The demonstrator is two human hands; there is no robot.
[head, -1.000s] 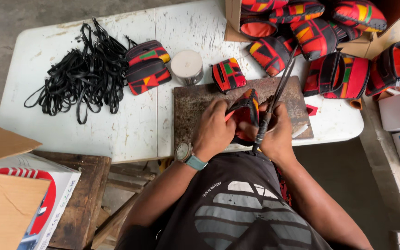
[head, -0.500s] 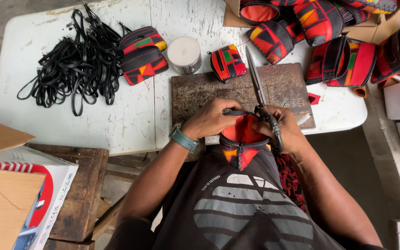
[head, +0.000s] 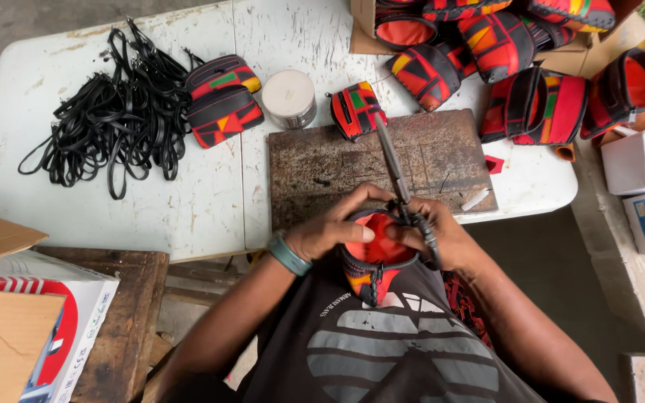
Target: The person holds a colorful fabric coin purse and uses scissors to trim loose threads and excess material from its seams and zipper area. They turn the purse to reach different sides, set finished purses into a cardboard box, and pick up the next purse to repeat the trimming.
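My left hand (head: pixel 337 227) grips the rim of a small colourful patterned pouch (head: pixel 373 263) with a red lining, held open against my chest. My right hand (head: pixel 433 235) holds long dark scissors (head: pixel 401 186), their blades pointing away over the brown work board (head: pixel 382 168), while its fingers also touch the pouch's rim. A teal watch sits on my left wrist.
A pile of black straps (head: pixel 106 119) lies at the table's left. Finished pouches (head: pixel 222 101) and a round white tin (head: pixel 289 97) sit mid-table; another pouch (head: pixel 356 110) rests at the board's top. Several more pouches (head: pixel 531 82) crowd the right. Cardboard boxes (head: pixel 16 328) stand lower left.
The pouch has come off the board and down to my chest, now turned open side up. The scissors swung from leaning right to leaning left.
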